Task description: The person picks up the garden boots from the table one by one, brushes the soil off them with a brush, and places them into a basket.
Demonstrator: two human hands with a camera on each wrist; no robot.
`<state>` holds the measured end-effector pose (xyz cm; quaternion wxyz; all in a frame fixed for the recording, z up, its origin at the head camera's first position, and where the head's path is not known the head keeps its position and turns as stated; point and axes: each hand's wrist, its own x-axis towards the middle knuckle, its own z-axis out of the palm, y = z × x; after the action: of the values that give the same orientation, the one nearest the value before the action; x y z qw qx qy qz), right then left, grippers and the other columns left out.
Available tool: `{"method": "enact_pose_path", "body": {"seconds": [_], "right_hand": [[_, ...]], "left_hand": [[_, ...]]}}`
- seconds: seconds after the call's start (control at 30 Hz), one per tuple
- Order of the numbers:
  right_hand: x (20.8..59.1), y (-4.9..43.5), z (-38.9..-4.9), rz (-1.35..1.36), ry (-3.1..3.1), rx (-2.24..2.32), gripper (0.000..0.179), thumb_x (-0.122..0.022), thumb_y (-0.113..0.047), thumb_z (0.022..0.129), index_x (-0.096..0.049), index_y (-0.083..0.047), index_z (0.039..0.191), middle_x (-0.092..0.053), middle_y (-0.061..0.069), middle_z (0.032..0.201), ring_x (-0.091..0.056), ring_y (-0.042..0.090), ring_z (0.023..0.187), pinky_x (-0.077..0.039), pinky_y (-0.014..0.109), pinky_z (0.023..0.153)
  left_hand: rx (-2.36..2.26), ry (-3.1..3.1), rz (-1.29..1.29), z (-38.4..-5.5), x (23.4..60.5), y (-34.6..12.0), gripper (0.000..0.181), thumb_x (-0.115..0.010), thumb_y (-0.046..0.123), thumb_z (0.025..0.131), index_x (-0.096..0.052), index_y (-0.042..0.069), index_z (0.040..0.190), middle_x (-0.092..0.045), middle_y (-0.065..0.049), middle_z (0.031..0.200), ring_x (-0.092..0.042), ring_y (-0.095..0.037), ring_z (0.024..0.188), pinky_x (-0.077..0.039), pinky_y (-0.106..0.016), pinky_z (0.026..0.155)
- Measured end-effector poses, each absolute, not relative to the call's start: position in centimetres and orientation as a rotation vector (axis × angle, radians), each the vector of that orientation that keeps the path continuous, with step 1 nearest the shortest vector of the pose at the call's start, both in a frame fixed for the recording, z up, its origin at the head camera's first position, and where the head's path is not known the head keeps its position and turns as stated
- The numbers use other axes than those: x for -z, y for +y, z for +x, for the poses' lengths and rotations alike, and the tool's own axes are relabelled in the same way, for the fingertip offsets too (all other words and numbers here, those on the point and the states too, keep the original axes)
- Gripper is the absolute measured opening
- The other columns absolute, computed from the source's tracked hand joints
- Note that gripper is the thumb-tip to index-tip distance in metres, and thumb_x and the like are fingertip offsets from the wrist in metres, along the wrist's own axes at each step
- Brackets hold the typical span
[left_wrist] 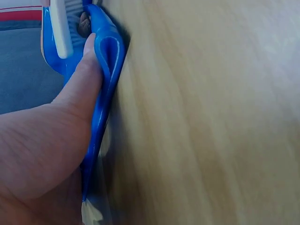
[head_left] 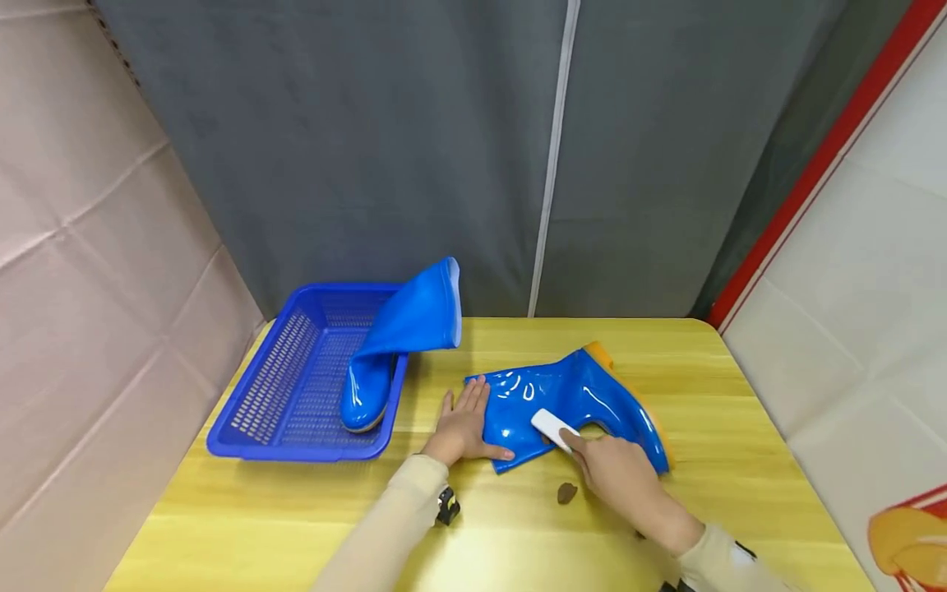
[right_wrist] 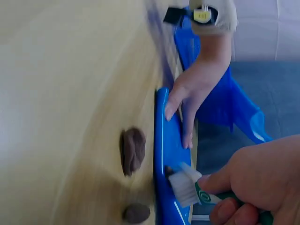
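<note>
A shiny blue rain boot with a yellow sole lies on its side on the table, toe toward the right. My left hand presses on the open end of its shaft, fingers spread and straight, thumb along the folded edge. My right hand grips a scrubbing brush with a white head and a green-and-white handle. The white bristles are against the shaft near the ankle. Beside them a small brown lump sticks to the boot.
A blue plastic basket stands on the left of the table. The other blue boot leans in it, its shaft over the right rim. Brown lumps lie on the table in front of the right hand. A grey curtain hangs behind.
</note>
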<state>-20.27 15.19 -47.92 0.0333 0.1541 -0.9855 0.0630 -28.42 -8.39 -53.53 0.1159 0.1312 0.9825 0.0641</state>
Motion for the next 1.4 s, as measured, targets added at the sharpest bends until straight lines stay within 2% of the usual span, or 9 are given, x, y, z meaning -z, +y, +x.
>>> {"method": "enact_pose_path", "body": {"seconds": [0.2,0.43,0.63,0.87,1.23,1.4], "right_hand": [[47.9,15.5,-18.3,0.382,-3.093,-0.168,0.032,-0.060,-0.028,0.092,-0.062,-0.033,0.123,-0.033,-0.008,0.045,-0.030,0.008,0.039,-0.020,0.019,0.041],[47.2,14.0,-20.7,0.534,-2.983,-0.192,0.033,-0.058,-0.027,0.093,-0.061,-0.030,0.126,-0.037,-0.012,0.047,-0.033,0.005,0.042,-0.022,0.020,0.041],[49.2,13.0,-22.0,0.524,-3.033,-0.216,0.034,-0.056,-0.033,0.094,-0.059,-0.033,0.128,-0.037,-0.010,0.046,-0.036,0.006,0.045,-0.028,0.020,0.046],[50.1,12.3,-22.7,0.537,-3.034,-0.265,0.034,-0.055,-0.034,0.094,-0.058,-0.034,0.128,-0.037,-0.007,0.045,-0.036,0.007,0.042,-0.028,0.020,0.045],[47.3,15.1,-19.6,0.437,-3.089,-0.314,0.031,-0.064,-0.027,0.089,-0.065,-0.035,0.119,-0.037,-0.007,0.047,-0.032,0.010,0.044,-0.022,0.021,0.043],[47.6,14.7,-19.2,0.424,-3.104,-0.263,0.031,-0.064,-0.028,0.088,-0.065,-0.036,0.118,-0.039,-0.008,0.047,-0.033,0.009,0.043,-0.023,0.021,0.042]], "left_hand": [[-0.225,2.857,0.444,-28.1,53.9,-7.8,0.130,-0.062,0.082,0.060,-0.008,0.009,0.152,-0.003,-0.007,0.162,-0.005,-0.026,0.151,-0.008,-0.056,0.120],[-0.235,2.920,0.383,-29.3,51.9,-8.5,0.129,-0.064,0.080,0.060,-0.008,0.010,0.153,-0.003,-0.006,0.162,-0.004,-0.026,0.151,-0.008,-0.057,0.120],[-0.230,2.862,0.397,-28.3,53.6,-8.9,0.128,-0.061,0.080,0.062,-0.008,0.008,0.152,-0.002,-0.008,0.162,-0.004,-0.027,0.151,-0.007,-0.058,0.119],[-0.219,2.886,0.403,-27.8,53.4,-9.0,0.126,-0.062,0.080,0.062,-0.011,0.008,0.152,-0.006,-0.008,0.162,-0.008,-0.027,0.150,-0.011,-0.058,0.119],[-0.211,2.887,0.389,-28.6,53.2,-9.1,0.130,-0.060,0.083,0.059,-0.007,0.011,0.153,-0.002,-0.005,0.162,-0.005,-0.025,0.151,-0.008,-0.056,0.120],[-0.241,2.884,0.392,-28.4,53.7,-9.0,0.130,-0.062,0.082,0.058,-0.010,0.009,0.152,-0.005,-0.007,0.162,-0.007,-0.026,0.151,-0.008,-0.057,0.119]]}}
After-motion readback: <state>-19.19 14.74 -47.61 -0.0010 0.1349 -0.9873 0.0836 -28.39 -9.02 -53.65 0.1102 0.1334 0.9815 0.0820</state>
